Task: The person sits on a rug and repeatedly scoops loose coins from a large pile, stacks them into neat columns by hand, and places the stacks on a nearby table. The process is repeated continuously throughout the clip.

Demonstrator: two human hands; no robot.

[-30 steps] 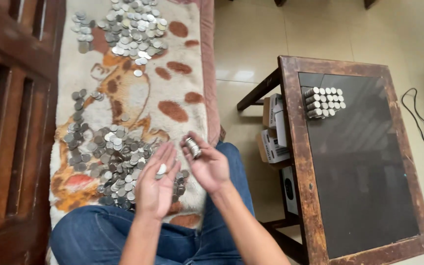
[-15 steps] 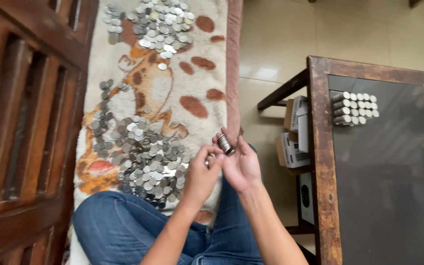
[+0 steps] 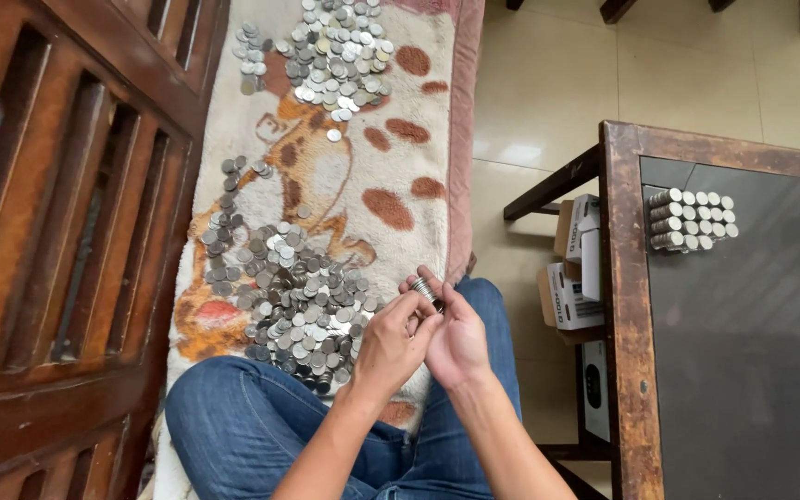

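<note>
Both hands meet above my lap, over my blue jeans. My right hand grips a short stack of silver coins between thumb and fingers. My left hand touches the same stack from the left, its fingertips on the coins. Just left of the hands lies a large heap of loose silver coins on a cream blanket with orange patches. A second heap of coins lies at the far end of the blanket.
A wooden table with a dark glass top stands at right, carrying several neat stacks of coins near its far left corner. Small cardboard boxes sit on its lower shelf. Brown wooden slatted furniture runs along the left. Tiled floor lies between.
The view has shifted so the hands and blanket sit further right and lower. My left hand has closed in on the coin stack held by my right hand.
</note>
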